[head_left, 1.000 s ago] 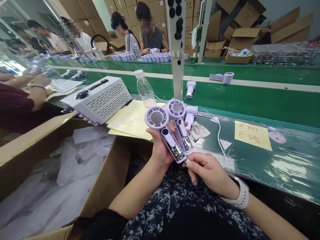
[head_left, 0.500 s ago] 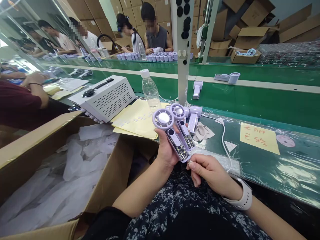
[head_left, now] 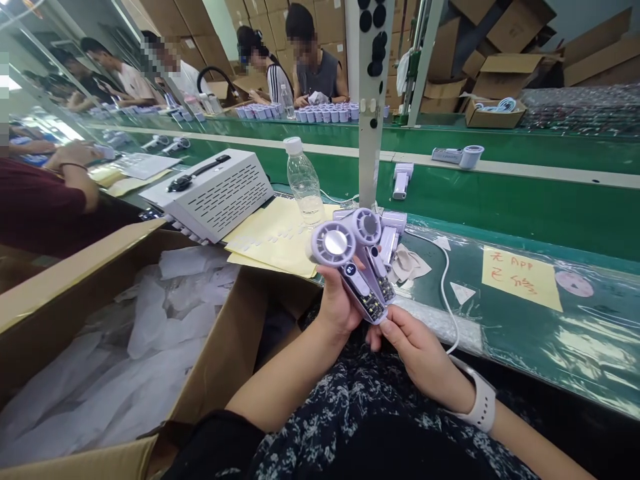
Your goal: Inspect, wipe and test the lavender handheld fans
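Note:
My left hand (head_left: pixel 336 301) is closed around two lilac handheld fans, side by side with their round heads up. The front fan (head_left: pixel 363 297) has an open handle with a bare circuit board, and its small round display is lit. Partly behind it, the rear fan (head_left: pixel 369 227) also shows some circuit board. My right hand (head_left: pixel 407 340) is pinched at the front fan's bottom end. A white cable (head_left: pixel 444 287) passes behind my right wrist toward those fingers; its plug is hidden. More lilac fans (head_left: pixel 393 230) lie on the bench just behind.
An open carton (head_left: pixel 213 360) with translucent bags stands at left. Behind it are a grey vented box (head_left: pixel 210 193), yellow paper (head_left: pixel 273 240) and a plastic bottle (head_left: pixel 304 183). A post (head_left: pixel 370 120) rises before the green conveyor (head_left: pixel 525 197). Co-workers sit across and at left.
The front fan's display has lit up. Both fans have tilted slightly, and the rear fan's head has turned. My right hand has moved closer against the front fan's bottom end.

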A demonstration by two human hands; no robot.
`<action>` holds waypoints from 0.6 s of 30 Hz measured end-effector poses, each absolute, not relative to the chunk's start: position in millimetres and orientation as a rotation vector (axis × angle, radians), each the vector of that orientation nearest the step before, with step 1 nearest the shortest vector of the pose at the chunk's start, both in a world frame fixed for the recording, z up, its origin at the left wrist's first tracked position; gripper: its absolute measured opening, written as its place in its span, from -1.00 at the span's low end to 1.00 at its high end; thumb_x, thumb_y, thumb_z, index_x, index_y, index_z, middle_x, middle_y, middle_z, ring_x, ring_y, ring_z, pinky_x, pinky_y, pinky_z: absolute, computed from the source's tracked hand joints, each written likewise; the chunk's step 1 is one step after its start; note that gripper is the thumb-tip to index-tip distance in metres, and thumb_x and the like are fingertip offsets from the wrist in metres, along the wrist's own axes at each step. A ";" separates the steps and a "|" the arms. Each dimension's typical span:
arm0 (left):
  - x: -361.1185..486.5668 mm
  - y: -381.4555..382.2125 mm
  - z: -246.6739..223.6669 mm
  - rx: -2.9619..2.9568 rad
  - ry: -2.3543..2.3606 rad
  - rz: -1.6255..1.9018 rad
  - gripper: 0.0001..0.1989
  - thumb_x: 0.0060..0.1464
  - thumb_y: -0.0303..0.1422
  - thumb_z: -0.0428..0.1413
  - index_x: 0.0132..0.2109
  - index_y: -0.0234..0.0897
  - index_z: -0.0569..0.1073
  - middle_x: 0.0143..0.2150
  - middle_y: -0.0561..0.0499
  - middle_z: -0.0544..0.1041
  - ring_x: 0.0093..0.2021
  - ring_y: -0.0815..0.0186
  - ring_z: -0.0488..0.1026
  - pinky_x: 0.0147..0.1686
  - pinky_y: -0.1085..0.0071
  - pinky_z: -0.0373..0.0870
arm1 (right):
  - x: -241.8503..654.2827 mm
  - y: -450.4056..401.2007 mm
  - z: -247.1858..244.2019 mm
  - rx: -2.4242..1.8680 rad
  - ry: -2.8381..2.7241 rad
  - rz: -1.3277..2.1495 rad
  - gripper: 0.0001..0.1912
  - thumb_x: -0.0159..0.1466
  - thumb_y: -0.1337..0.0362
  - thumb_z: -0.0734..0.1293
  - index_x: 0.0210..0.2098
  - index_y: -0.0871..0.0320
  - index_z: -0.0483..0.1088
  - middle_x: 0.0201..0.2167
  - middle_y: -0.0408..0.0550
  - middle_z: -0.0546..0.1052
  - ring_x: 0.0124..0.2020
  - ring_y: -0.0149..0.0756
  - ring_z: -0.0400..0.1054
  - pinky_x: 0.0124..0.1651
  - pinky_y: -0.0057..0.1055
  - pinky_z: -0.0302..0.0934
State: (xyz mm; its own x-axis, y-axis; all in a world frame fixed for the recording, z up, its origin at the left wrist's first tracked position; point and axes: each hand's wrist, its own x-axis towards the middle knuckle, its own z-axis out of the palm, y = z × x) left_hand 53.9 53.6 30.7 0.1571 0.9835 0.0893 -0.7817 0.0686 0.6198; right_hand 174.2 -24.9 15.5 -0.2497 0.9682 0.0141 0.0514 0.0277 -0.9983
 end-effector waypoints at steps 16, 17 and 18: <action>49.7 44.3 40.7 0.710 0.396 1.397 -0.32 -0.27 0.37 0.20 -0.44 -0.21 0.48 -0.16 -0.09 0.63 0.00 -0.04 0.53 -0.01 0.07 0.50 | 169.7 -26.4 10.7 -1.063 -1.036 1.478 -0.54 0.39 -0.11 0.28 -0.45 0.08 0.23 -0.73 -0.31 0.23 -0.69 -0.44 0.10 -0.57 -0.47 0.02; 51.2 42.7 37.6 0.726 0.382 1.405 -0.33 -0.25 0.36 0.21 -0.43 -0.21 0.50 -0.16 -0.09 0.63 -0.02 -0.02 0.54 -0.02 0.11 0.50 | 167.5 -27.5 8.4 -1.045 -0.979 1.493 -0.55 0.39 -0.12 0.28 -0.44 0.08 0.23 -0.73 -0.34 0.19 -0.71 -0.46 0.06 -0.60 -0.48 -0.02; 52.6 41.3 34.8 0.739 0.364 1.407 -0.34 -0.24 0.35 0.21 -0.42 -0.21 0.52 -0.14 -0.09 0.64 -0.03 0.00 0.54 -0.03 0.14 0.50 | 165.9 -28.5 6.3 -1.031 -0.947 1.499 -0.55 0.39 -0.11 0.28 -0.43 0.08 0.23 -0.73 -0.35 0.16 -0.71 -0.47 0.03 -0.61 -0.49 -0.05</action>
